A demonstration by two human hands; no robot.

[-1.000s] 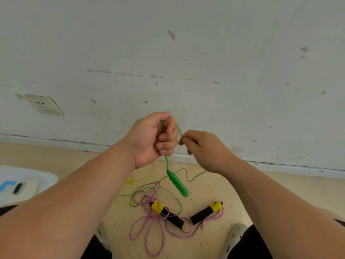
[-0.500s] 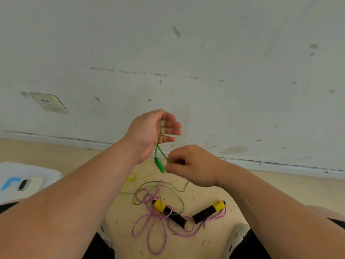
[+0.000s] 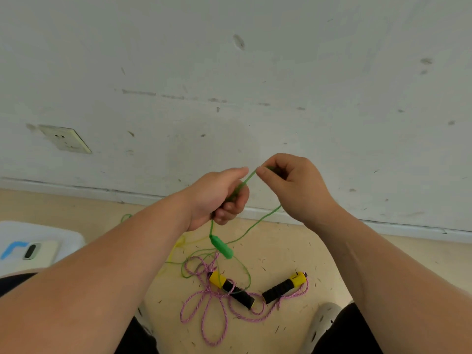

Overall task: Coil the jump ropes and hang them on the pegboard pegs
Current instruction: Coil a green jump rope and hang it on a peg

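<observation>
Left hand fist grips green rope; right hand pinches it beside; green handle dangles above pink rope.

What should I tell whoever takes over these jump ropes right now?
Left hand grips the green rope, its green handle dangling below. Right hand pinches the rope just beyond.
The rest of the green rope trails on the floor, across the pink rope, which lies loose.
Done: nothing hung; green coil seemingly just started.
Left: coil both, hang them. No pegboard in view.
</observation>
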